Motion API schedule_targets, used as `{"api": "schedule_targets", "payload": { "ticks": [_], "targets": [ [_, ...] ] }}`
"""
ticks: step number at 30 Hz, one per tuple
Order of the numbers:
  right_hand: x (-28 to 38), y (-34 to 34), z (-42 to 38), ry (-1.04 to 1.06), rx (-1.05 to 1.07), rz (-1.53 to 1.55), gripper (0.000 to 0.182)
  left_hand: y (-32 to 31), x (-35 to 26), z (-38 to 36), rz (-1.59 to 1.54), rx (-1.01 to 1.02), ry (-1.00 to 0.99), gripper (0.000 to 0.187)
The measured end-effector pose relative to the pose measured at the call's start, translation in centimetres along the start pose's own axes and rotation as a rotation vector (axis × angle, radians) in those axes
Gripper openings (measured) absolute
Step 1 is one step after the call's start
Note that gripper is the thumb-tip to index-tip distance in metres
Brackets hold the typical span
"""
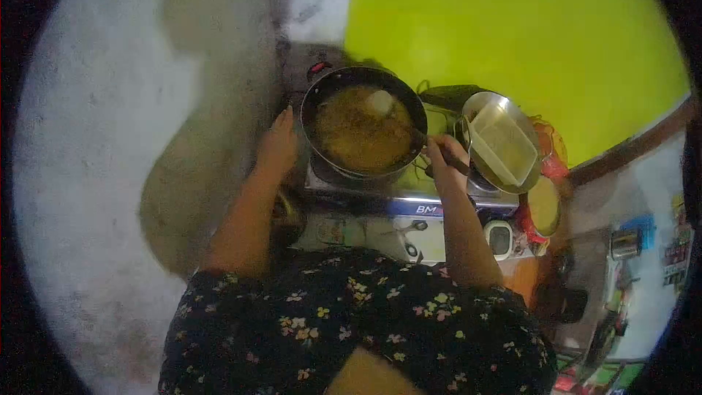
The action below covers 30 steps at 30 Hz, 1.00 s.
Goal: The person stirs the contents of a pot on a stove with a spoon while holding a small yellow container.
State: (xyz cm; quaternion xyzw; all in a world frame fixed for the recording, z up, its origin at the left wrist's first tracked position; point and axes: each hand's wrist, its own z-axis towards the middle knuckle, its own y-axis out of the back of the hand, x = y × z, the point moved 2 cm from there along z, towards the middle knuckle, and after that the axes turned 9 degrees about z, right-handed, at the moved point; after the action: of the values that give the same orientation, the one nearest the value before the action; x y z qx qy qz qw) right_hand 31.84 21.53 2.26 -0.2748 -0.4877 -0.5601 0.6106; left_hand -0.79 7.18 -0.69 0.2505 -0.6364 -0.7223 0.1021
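Right hand point(444, 157): fingers clenched around the dark handle point(452, 161) of the pan point(363, 123), at its right side. Left hand point(278, 145): fingers released, extended flat, lying against the pan's left outer rim or just beside it; contact cannot be confirmed.

Pan sits on the left burner of a silver gas stove point(409, 201). Contents: yellowish-brown food point(358, 135) covering the bottom, with one pale lump point(380, 102) near the far rim. Judgement: cooking is under way, the mix is already in the pan and browned in colour; the pan is not yet lifted off the stove.

On the right burner stands a metal pot point(504, 143), tilted in view, holding something pale yellow. Beyond it, a bright green wall point(512, 29). Floral sleeve point(351, 314) fills the lower view.
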Motion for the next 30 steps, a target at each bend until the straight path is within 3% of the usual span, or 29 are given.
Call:
{"api": "schedule_targets", "payload": {
  "ticks": [5,11,17,20,23,26,30],
  "targets": [
    [4.0,0.4,-0.6,0.037,0.01,-0.076,0.011,-0.8,0.6,0.6,-0.06,0.002,-0.023,0.056],
    [3.2,1.0,-0.9,0.048,-0.031,-0.132,0.014,-1.2,0.7,0.3,0.039,-0.051,-0.108,0.059],
    [-0.8,1.4,-1.2,0.082,-0.064,-0.101,0.013,-1.3,0.7,0.5,-0.006,-0.015,-0.051,0.061],
    [-0.6,1.1,-1.7,-0.073,-0.094,0.091,0.015,-1.6,1.0,0.5,0.004,-0.045,-0.093,0.058],
    [-1.8,1.0,-1.7,-0.244,-0.162,0.353,0.017,0.6,-0.3,0.1,-0.02,0.093,0.024,0.057],
    [-2.5,1.5,-1.3,-0.24,-0.172,0.315,0.019,-1.4,1.0,-0.2,0.027,-0.118,-0.15,0.057],
    [-0.4,0.9,-0.9,-0.209,-0.117,0.326,0.023,-1.5,1.1,0.4,-0.017,-0.021,-0.064,0.058]
  ]
}}
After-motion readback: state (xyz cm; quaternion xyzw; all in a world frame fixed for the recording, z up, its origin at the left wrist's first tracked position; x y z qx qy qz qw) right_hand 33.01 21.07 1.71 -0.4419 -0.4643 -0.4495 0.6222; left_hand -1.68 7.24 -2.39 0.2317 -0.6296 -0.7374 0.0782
